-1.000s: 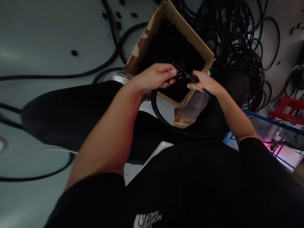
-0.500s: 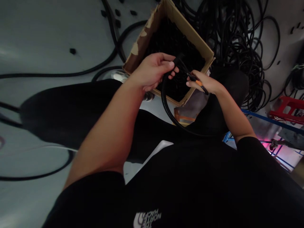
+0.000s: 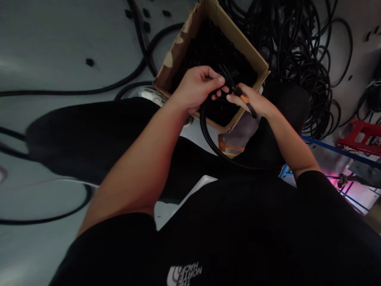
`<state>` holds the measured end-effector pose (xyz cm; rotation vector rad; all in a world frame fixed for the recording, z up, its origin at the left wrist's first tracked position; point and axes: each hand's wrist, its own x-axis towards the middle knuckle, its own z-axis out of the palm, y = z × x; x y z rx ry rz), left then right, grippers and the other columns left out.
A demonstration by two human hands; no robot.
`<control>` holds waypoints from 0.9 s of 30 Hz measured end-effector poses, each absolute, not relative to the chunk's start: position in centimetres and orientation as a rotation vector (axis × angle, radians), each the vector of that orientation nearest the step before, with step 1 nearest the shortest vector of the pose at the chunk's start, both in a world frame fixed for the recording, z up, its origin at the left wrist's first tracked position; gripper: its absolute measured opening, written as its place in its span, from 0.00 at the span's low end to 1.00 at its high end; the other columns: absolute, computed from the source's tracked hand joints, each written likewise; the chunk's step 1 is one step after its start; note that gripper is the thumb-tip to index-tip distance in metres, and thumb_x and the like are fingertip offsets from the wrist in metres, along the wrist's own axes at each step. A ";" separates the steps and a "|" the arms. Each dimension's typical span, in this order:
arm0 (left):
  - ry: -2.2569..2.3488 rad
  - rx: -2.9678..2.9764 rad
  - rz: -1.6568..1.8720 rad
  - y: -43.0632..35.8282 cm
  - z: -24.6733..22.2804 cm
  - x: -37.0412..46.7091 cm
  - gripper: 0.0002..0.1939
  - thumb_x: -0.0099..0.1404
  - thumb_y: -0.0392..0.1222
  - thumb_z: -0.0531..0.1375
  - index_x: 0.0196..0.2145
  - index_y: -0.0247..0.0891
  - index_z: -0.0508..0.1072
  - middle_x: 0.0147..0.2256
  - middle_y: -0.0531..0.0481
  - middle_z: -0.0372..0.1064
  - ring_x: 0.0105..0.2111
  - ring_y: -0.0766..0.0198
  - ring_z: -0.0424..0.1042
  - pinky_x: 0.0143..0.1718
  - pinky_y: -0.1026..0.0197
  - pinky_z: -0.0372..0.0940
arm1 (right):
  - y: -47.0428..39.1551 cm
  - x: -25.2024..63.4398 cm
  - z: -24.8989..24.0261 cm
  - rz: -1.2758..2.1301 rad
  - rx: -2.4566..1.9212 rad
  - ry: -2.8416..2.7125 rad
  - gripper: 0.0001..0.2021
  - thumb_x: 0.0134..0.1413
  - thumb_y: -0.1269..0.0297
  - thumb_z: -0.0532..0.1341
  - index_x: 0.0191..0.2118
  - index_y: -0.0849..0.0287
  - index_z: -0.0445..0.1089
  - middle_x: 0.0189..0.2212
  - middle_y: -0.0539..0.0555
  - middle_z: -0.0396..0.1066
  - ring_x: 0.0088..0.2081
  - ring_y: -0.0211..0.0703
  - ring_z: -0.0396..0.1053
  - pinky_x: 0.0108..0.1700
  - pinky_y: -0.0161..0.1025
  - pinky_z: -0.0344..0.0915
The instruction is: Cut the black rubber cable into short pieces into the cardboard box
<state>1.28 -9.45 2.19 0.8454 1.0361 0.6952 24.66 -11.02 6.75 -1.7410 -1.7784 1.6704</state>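
Over an open cardboard box (image 3: pixel 253 55) filled with dark pieces, my left hand (image 3: pixel 202 87) pinches the end of a black corrugated tube (image 3: pixel 206 133). The tube curves down from my fingers toward my lap. My right hand (image 3: pixel 253 99) is closed round a black tool with orange on its handle (image 3: pixel 245 100). The tool's thin tips point up and left, close beside the fingers of my left hand. What lies between the tool and the tube end is too dark to make out.
A tangle of black tubing (image 3: pixel 297 59) lies on the floor at the upper right. Longer black tubes (image 3: pixel 104 87) cross the floor at left, near small black pieces (image 3: pixel 89 62). At far right are a red stool (image 3: pixel 360 137) and blue bars (image 3: pixel 342 150).
My right hand has moved slightly left with the tool, nearer to my left hand. The tube end in my left hand has shifted slightly, and the tool's tips now point further up.
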 end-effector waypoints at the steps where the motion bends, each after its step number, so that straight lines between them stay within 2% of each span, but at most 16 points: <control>1: 1.038 0.861 0.699 -9.3 1.8 1.1 0.33 0.69 0.68 0.82 0.42 0.45 0.69 0.31 0.54 0.78 0.47 0.57 0.76 0.43 0.53 0.65 | -11.0 24.6 6.7 1.647 -1.770 -1.783 0.29 0.72 0.32 0.77 0.43 0.52 0.67 0.37 0.50 0.71 0.48 0.49 0.74 0.52 0.44 0.75; 4: 1.042 0.938 0.698 -8.8 0.9 0.4 0.31 0.75 0.70 0.77 0.44 0.45 0.67 0.33 0.55 0.78 0.41 0.62 0.77 0.40 0.56 0.65 | -10.9 24.5 6.8 1.576 -1.847 -1.813 0.32 0.72 0.31 0.75 0.39 0.51 0.63 0.32 0.49 0.65 0.44 0.47 0.72 0.46 0.43 0.73; 6: 1.038 1.014 0.699 -8.7 0.2 0.1 0.30 0.78 0.73 0.73 0.46 0.47 0.68 0.35 0.53 0.80 0.39 0.61 0.79 0.37 0.56 0.67 | -10.9 24.4 7.1 1.551 -1.864 -1.810 0.33 0.69 0.29 0.77 0.37 0.50 0.61 0.30 0.48 0.62 0.41 0.47 0.70 0.42 0.43 0.71; 8: 1.046 1.096 0.720 -8.7 -0.5 0.2 0.29 0.77 0.77 0.70 0.48 0.50 0.69 0.39 0.51 0.83 0.36 0.57 0.80 0.34 0.53 0.70 | -10.9 24.4 7.3 1.554 -1.874 -1.775 0.35 0.68 0.27 0.76 0.37 0.49 0.60 0.29 0.48 0.60 0.38 0.47 0.68 0.38 0.43 0.70; 11: 1.097 1.207 0.792 -8.9 -1.6 0.7 0.32 0.69 0.80 0.70 0.50 0.53 0.70 0.39 0.49 0.83 0.28 0.56 0.76 0.33 0.46 0.73 | -10.8 24.5 7.1 1.596 -1.883 -1.716 0.35 0.68 0.25 0.75 0.39 0.49 0.60 0.29 0.47 0.61 0.35 0.46 0.68 0.37 0.44 0.70; 13: 1.110 1.286 0.832 -8.9 -1.8 0.9 0.31 0.67 0.78 0.72 0.49 0.52 0.71 0.39 0.49 0.84 0.29 0.54 0.78 0.38 0.42 0.78 | -10.7 24.6 6.6 1.611 -1.856 -1.733 0.35 0.67 0.25 0.75 0.40 0.49 0.61 0.31 0.48 0.64 0.37 0.48 0.70 0.40 0.45 0.73; 15: 1.094 1.378 0.863 -9.0 -1.6 1.0 0.28 0.69 0.74 0.73 0.47 0.51 0.74 0.41 0.48 0.86 0.37 0.50 0.84 0.47 0.40 0.81 | -10.5 24.8 6.2 1.578 -1.812 -1.797 0.35 0.64 0.26 0.77 0.42 0.50 0.63 0.36 0.50 0.69 0.42 0.50 0.73 0.45 0.47 0.76; 18: 1.063 1.505 0.902 -8.9 -0.9 0.9 0.25 0.73 0.71 0.72 0.44 0.48 0.75 0.44 0.44 0.88 0.45 0.49 0.87 0.53 0.42 0.83 | -10.2 24.9 5.8 1.502 -1.765 -1.872 0.35 0.62 0.25 0.77 0.46 0.52 0.67 0.41 0.53 0.72 0.49 0.54 0.75 0.54 0.51 0.78; 20: 1.045 1.535 0.921 -8.8 -0.7 0.8 0.26 0.75 0.71 0.70 0.43 0.46 0.74 0.43 0.44 0.87 0.43 0.51 0.86 0.52 0.44 0.83 | -10.1 25.0 5.7 1.467 -1.766 -1.894 0.34 0.65 0.25 0.75 0.46 0.52 0.68 0.42 0.54 0.72 0.51 0.56 0.75 0.57 0.53 0.79; 22: 1.041 1.490 0.920 -8.5 -0.6 0.6 0.26 0.75 0.73 0.70 0.43 0.48 0.73 0.38 0.47 0.85 0.37 0.53 0.84 0.49 0.45 0.82 | -9.9 25.0 5.7 1.419 -1.807 -1.917 0.33 0.68 0.26 0.73 0.45 0.52 0.67 0.41 0.54 0.71 0.51 0.57 0.75 0.58 0.55 0.79; 25: 1.059 1.407 0.874 -8.1 -0.8 0.0 0.25 0.75 0.74 0.70 0.45 0.52 0.73 0.33 0.51 0.82 0.28 0.56 0.76 0.42 0.45 0.80 | -9.8 25.1 5.9 1.365 -1.884 -1.941 0.31 0.68 0.29 0.74 0.41 0.52 0.66 0.40 0.54 0.71 0.49 0.57 0.74 0.59 0.58 0.79; 27: 1.056 1.408 0.834 -8.1 -0.6 -0.4 0.23 0.76 0.73 0.69 0.46 0.54 0.74 0.33 0.51 0.82 0.27 0.56 0.76 0.40 0.46 0.79 | -9.9 25.4 6.0 1.368 -1.887 -1.951 0.30 0.68 0.30 0.74 0.41 0.52 0.65 0.40 0.54 0.72 0.49 0.57 0.74 0.60 0.59 0.80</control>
